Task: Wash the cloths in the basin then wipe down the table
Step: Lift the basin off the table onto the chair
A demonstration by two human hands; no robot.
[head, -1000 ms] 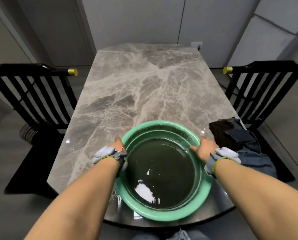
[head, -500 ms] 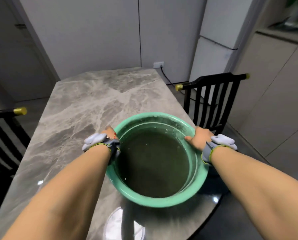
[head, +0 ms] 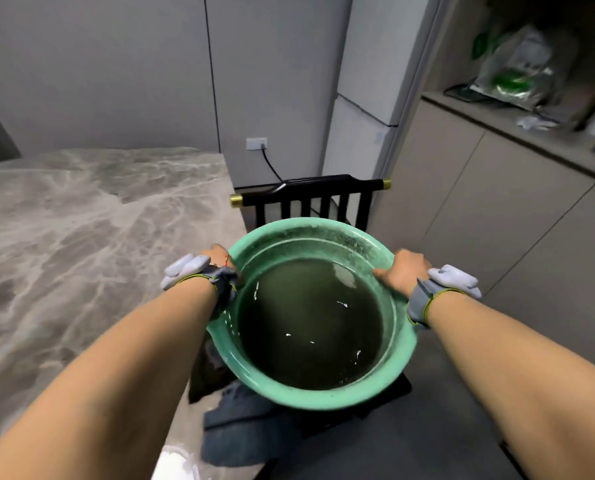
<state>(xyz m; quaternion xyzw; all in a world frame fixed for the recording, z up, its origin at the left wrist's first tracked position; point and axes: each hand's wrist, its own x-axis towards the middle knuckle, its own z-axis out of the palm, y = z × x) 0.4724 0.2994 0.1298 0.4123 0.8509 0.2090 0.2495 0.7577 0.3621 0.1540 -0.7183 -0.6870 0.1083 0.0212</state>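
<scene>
At the rim of the basin (head: 320, 398), gripping on both sides. Hooked on with the left hand (head: 216, 256) at the left edge, fingers hidden below the lip. Clamped with the right hand (head: 405, 271) at the right edge, thumb laid over the rim, fingers curled under. Brim-heavy with murky water (head: 310, 323), glinting. Held out past the right edge of the table (head: 81, 237), near the black chair (head: 310, 194), right above the dark cloths (head: 240, 420) heaped at the near corner. No cloth in the water. Going by that dirty colour, probably washing done and water headed for dumping, though cannot tell for sure. Wiping the table not begun, by the look of it. Reaching forward and down with both forearms, wrists strapped in grey bands, elbows wide.
</scene>
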